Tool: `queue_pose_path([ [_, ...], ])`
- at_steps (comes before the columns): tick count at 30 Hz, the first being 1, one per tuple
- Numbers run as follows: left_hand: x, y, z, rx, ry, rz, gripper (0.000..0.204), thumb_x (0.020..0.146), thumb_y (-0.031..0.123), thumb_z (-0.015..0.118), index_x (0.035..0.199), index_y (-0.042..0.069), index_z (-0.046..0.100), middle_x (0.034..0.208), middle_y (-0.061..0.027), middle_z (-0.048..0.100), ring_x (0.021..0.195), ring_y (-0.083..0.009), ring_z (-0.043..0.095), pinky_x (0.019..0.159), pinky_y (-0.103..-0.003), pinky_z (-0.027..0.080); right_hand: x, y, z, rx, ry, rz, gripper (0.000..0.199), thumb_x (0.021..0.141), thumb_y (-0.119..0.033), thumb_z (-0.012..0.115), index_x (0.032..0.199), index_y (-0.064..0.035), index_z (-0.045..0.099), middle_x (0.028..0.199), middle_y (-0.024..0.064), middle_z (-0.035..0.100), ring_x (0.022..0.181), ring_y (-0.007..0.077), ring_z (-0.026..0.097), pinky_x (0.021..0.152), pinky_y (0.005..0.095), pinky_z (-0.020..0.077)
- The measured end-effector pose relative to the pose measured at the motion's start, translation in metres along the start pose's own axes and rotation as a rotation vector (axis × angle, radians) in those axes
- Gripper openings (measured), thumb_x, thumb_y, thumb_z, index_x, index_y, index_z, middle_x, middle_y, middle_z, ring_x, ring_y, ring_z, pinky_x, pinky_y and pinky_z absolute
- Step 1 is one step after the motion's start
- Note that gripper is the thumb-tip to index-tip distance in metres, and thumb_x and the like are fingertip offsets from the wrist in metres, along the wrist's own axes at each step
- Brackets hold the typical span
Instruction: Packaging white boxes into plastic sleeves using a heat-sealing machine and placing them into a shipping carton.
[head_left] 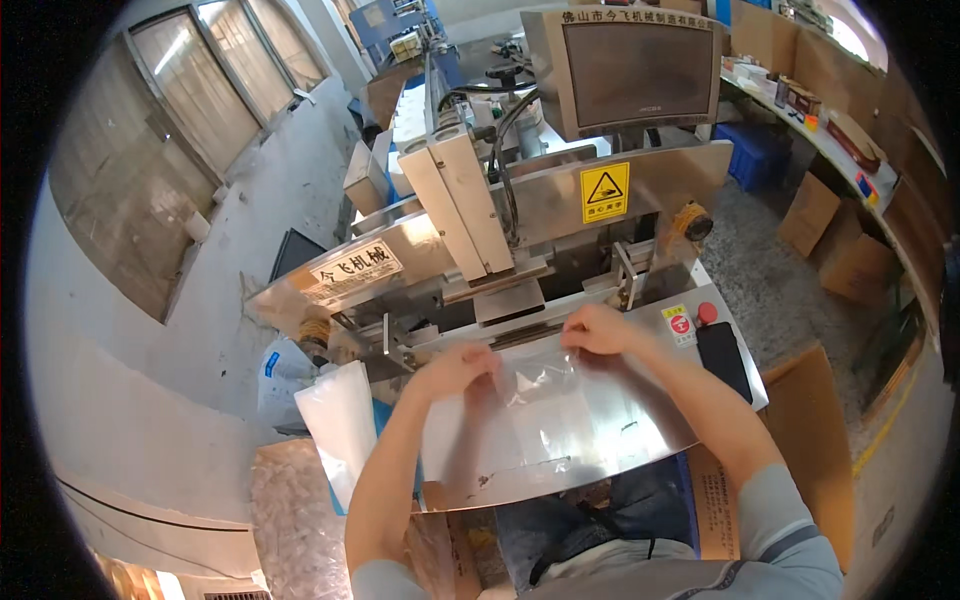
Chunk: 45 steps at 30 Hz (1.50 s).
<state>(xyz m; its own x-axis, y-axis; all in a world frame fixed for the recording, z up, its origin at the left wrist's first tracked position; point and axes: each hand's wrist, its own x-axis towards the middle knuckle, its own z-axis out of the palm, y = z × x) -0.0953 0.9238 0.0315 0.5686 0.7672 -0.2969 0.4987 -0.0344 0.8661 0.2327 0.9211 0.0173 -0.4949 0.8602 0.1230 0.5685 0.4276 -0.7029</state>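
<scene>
A clear plastic bag is stretched between my two hands over the metal worktop of a machine. My left hand pinches its upper left corner. At the upper right corner, my right hand has its fingers closed on the bag. The bag's top edge lies close to the machine's slot, and its lower part hangs over the shiny worktop. Left of my left forearm is a stack of whitish plastic bags.
A slanted metal column rises behind the slot, with a monitor beyond it. A red button and a black phone-like slab are on the right. Below left, a box holds many clear bags. Cardboard stands at the right.
</scene>
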Motion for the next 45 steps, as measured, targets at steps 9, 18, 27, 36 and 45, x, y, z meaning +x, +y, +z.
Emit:
queue_pose_path([
  [9,0.022,0.015,-0.028,0.167,-0.070,-0.123,0.030,0.097,0.033,0.066,0.098,0.003,0.070,0.089,-0.0013,0.070,0.082,-0.0110,0.059,0.070,-0.028,0.048,0.021,0.005,-0.013,0.038,-0.198,0.031,0.021,0.088,-0.025,0.067,0.091,-0.0042,0.073,0.084,0.0153,0.072,0.079,0.0314,0.069,0.074,0.0414,0.0527],
  [18,0.077,0.002,-0.040,0.072,0.223,0.185,0.038,0.084,0.032,0.081,0.101,0.001,0.069,0.084,-0.0025,0.067,0.072,-0.0112,0.059,0.066,-0.030,0.051,0.072,0.017,-0.040,-0.251,-0.031,-0.052,0.022,0.088,-0.024,0.067,0.090,-0.0021,0.073,0.091,0.0200,0.070,0.091,0.0381,0.066,0.080,0.0453,0.0523],
  [27,0.050,0.009,0.006,0.557,1.064,0.277,0.051,0.077,0.023,0.083,0.119,0.002,0.064,0.111,-0.0182,0.069,0.098,-0.0347,0.066,0.087,-0.043,0.052,0.038,-0.063,0.038,-0.498,0.000,-0.057,0.054,0.089,-0.026,0.067,0.135,-0.0012,0.052,0.142,0.0173,0.052,0.131,0.0345,0.050,0.109,0.0507,0.0388],
  [36,-0.071,0.014,0.216,0.765,0.809,0.225,0.065,0.091,0.046,0.065,0.133,-0.003,0.054,0.140,-0.0286,0.050,0.133,-0.0468,0.044,0.110,-0.062,0.031,0.030,-0.044,0.040,-0.462,0.134,-0.042,0.060,0.089,-0.029,0.068,0.139,-0.0031,0.049,0.149,0.0170,0.045,0.141,0.0343,0.040,0.112,0.0577,0.0352],
  [45,-0.074,0.013,0.222,0.750,0.873,0.215,0.067,0.093,0.048,0.062,0.135,-0.002,0.053,0.141,-0.0293,0.049,0.135,-0.0485,0.041,0.110,-0.065,0.028,0.029,-0.054,0.041,-0.478,0.133,-0.061,0.055,0.091,-0.028,0.066,0.137,-0.0010,0.050,0.147,0.0178,0.047,0.140,0.0372,0.040,0.111,0.0525,0.0364],
])
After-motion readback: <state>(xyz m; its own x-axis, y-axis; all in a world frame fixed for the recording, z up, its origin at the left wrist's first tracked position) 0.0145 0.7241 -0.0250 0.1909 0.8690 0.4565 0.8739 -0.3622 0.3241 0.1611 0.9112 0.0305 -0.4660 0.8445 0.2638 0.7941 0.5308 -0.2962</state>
